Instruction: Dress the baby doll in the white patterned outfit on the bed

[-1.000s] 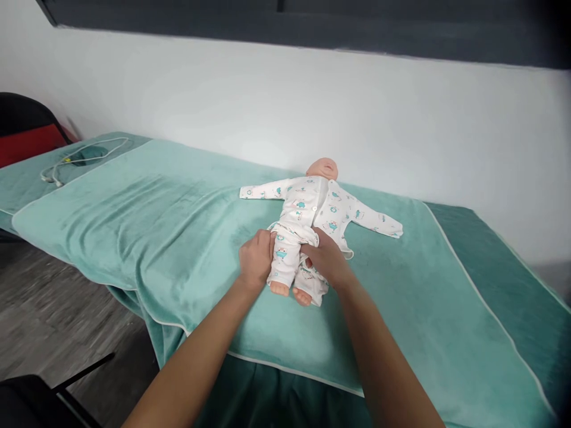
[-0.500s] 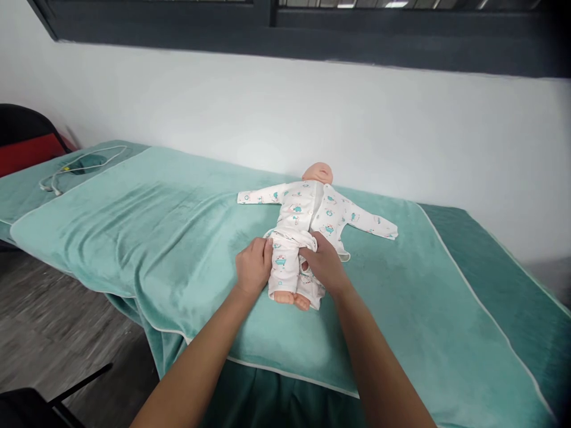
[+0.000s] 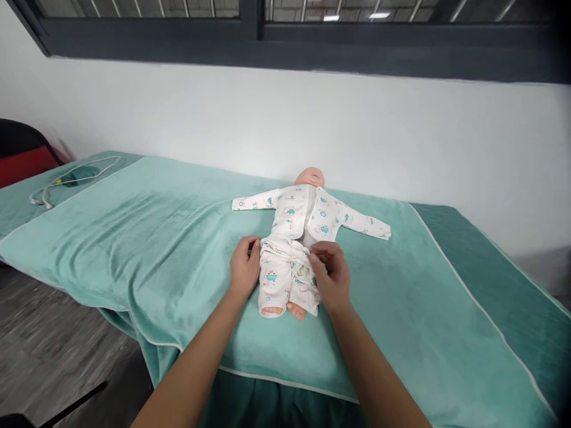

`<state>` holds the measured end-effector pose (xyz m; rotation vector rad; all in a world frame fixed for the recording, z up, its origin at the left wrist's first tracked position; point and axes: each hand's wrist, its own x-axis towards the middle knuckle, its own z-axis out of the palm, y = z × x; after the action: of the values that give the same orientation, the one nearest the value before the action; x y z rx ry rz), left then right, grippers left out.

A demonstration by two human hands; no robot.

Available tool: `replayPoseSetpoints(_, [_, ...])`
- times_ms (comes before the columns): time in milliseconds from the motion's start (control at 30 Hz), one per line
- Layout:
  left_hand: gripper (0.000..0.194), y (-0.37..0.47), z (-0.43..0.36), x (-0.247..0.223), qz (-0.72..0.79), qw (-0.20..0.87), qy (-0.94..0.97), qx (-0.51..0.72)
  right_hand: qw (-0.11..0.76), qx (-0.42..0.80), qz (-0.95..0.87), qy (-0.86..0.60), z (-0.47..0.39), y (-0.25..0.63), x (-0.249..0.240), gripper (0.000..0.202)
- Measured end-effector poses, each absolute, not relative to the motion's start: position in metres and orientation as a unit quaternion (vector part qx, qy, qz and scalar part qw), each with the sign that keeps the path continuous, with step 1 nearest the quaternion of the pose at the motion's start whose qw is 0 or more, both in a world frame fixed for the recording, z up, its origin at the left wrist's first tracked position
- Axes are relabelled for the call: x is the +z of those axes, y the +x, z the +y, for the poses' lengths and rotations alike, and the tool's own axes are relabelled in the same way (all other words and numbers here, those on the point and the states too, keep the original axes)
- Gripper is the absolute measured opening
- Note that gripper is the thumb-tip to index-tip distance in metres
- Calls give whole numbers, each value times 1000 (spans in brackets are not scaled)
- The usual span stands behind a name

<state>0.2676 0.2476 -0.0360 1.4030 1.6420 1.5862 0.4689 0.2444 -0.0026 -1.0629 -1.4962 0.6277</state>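
Note:
A baby doll [image 3: 310, 176] lies on its back on the green cover, head toward the wall. It wears a white printed top [image 3: 289, 209] with both sleeves spread out. White printed pants [image 3: 273, 278] cover its legs, bunched at the waist, and its feet stick out of the cuffs. At the left side of the waistband is my left hand [image 3: 245, 264], fingers curled against the cloth. My right hand [image 3: 331, 270] is at the right side of the waist, fingers bent near the pants; whether it pinches the fabric is unclear.
The green cover [image 3: 423, 309] spreads over a bed against a white wall. A white cord [image 3: 44, 193] lies at the far left, near a red and black chair [image 3: 27, 165]. A dark-framed window is above.
The bunched pants sit a bit differently at the waist, and the left cuff hangs more open around the foot. My right hand has shifted its fingers off the inner waistband. The view has tilted slightly.

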Motion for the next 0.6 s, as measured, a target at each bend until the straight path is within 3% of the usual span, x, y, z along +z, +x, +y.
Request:
replayPoseSetpoints(67, [22, 266, 252, -34, 586, 270, 480, 594, 615, 193, -588, -489, 250, 473, -6, 18])
replayPoseSetpoints(167, [22, 264, 269, -28, 551, 360, 431, 618, 610, 130, -563, -542, 262, 479, -12, 22])
replayPoseSetpoints(367, [27, 267, 297, -10, 474, 512, 419, 581, 557, 191, -588, -554, 270, 482, -19, 20])
replayPoseSetpoints(500, [25, 268, 292, 8, 479, 493, 534, 492, 551, 220, -575, -563, 265, 481, -16, 21])
replayPoseSetpoints(600, [20, 268, 293, 22, 500, 390, 650, 419, 552, 203, -585, -559, 264, 480, -14, 21])
